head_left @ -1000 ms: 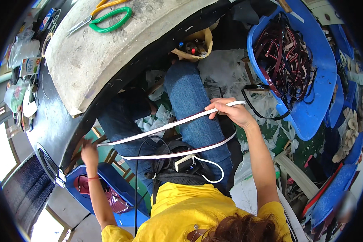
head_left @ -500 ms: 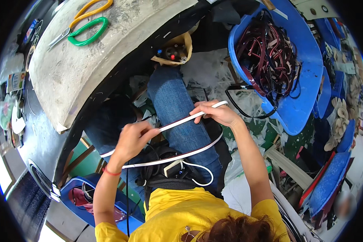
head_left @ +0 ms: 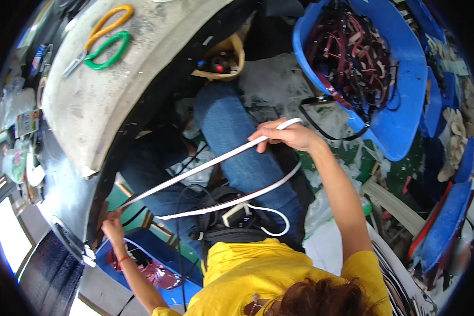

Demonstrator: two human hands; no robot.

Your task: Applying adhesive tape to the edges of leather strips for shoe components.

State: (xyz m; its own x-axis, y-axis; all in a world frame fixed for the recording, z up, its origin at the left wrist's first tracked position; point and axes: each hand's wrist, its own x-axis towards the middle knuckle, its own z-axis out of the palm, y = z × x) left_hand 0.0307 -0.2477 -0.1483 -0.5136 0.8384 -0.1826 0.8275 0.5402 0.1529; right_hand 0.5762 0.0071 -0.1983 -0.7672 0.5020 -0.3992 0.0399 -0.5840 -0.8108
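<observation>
A long narrow white strap stretches in a slanting line across my jeans. My left hand, out at the left beside the table edge, is closed on its lower stretch. Over my right knee, my right hand pinches the strap between thumb and fingers, and a short piece curls past the fingers. Another length of white strap, with a dark red edge, loops across my lap. A white cable curves out of a small device on the black waist pouch.
Scissors with orange and green handles lie on the pale worktop. At the right, a blue tub holds tangled dark red and black straps. Another blue bin stands lower left. An open bag hangs under the worktop edge.
My left hand has moved left and down, away from my right hand, drawing the strap into a long straight run. My right hand has risen slightly and keeps its pinch.
</observation>
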